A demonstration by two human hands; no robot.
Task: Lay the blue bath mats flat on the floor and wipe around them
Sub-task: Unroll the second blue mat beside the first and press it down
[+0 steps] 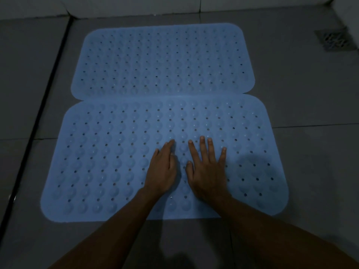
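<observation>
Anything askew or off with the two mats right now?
Minor only: the near mat overlaps the far mat along their shared edge rather than butting against it. Both lie flat, no curled corners. Left hand and right hand press on the near mat. No spill or damage visible in the dim light.

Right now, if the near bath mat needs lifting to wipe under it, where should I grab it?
Pinch the near bath mat at its rounded near-left corner, coming from the left. It lies flat, both hands press its middle, and its far edge seems to overlap the far bath mat.
</observation>
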